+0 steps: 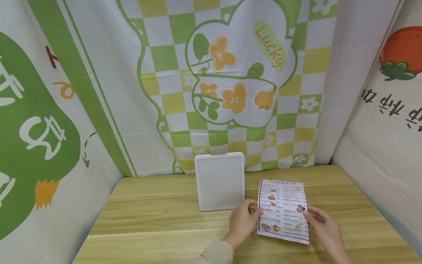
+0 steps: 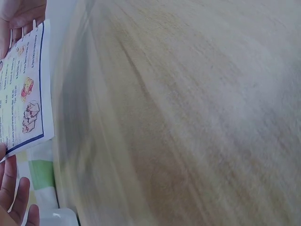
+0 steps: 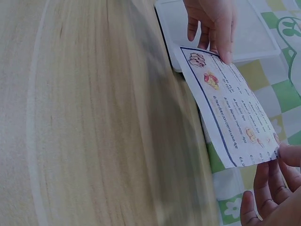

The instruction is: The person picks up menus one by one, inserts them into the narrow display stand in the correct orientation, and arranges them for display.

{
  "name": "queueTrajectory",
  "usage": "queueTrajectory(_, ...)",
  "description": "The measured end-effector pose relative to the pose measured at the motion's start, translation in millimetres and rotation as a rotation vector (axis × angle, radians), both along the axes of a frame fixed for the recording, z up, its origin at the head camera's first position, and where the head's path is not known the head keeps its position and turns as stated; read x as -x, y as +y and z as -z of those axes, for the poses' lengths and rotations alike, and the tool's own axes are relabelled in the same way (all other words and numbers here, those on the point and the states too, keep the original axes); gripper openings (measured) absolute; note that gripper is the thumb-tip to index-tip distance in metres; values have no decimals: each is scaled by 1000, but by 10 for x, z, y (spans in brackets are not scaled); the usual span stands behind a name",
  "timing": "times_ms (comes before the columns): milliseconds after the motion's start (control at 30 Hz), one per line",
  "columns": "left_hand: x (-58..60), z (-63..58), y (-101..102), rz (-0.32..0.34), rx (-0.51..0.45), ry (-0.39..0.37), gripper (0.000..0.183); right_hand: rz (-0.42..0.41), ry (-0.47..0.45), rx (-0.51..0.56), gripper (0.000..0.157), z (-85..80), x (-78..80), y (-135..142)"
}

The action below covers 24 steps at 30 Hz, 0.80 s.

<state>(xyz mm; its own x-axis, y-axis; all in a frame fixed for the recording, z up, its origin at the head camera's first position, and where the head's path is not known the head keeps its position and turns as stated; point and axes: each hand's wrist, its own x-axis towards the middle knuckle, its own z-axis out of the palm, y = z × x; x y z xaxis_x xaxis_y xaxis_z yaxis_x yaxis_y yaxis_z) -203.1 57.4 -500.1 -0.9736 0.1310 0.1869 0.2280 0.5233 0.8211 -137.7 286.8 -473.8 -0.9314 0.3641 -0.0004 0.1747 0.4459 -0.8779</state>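
Note:
A printed menu sheet (image 1: 284,212) with small food pictures is held up off the wooden table, its lower edge bowing slightly. My left hand (image 1: 243,221) pinches its left edge between thumb and fingers. On the opposite edge my right hand (image 1: 324,229) pinches it the same way, thumb on the printed face. The right wrist view shows the menu sheet (image 3: 230,110) stretched between the left hand (image 3: 214,23) and the right hand (image 3: 277,188). A white rectangular frame or board (image 1: 220,183) stands upright just left of the sheet, behind my left hand.
The wooden table (image 1: 148,220) reaches back to a checked green and yellow curtain (image 1: 197,139). Printed cloth walls close in the left (image 1: 39,146) and right (image 1: 379,146) sides.

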Motion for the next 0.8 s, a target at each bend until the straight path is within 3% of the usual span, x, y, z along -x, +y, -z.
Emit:
queueTrajectory(433, -49, -266, -124, 35, 7, 47, 21, -19, -6, -27, 53, -219, -29, -44)
queueTrajectory(800, -85, -537, -300, 43, 19, 100, 22, -45, 110, -27, 47, -442, -35, -176)
